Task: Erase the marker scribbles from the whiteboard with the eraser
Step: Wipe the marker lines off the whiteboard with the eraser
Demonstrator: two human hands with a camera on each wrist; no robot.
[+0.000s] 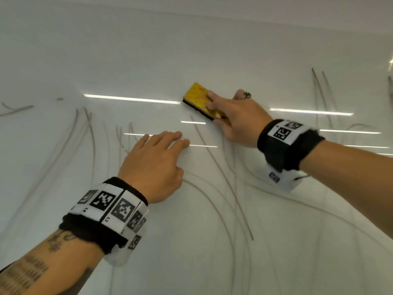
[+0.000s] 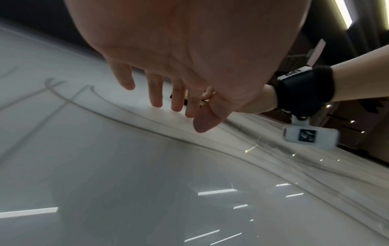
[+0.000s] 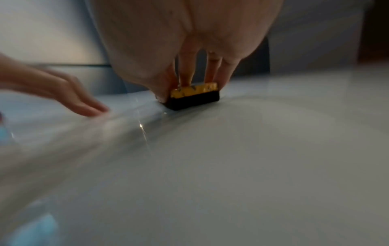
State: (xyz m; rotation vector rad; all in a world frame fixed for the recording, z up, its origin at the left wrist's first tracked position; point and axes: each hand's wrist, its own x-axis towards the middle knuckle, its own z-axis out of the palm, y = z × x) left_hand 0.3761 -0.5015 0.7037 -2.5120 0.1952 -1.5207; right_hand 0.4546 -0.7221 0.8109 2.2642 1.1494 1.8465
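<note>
A glossy whiteboard fills the head view, crossed by long grey marker scribbles in its lower half and at the right. My right hand grips a yellow eraser with a black felt base, which lies flat on the board above centre. In the right wrist view the eraser sits under my fingers, felt against the board. My left hand is spread with straight fingers on the board, lower left of the eraser. The left wrist view shows those fingers extended above the scribbles.
Ceiling lights reflect as bright bars across the board. More scribbles stand at the far left and upper right. Both wrists carry black bands with marker tags. A dark room edge shows beyond the board.
</note>
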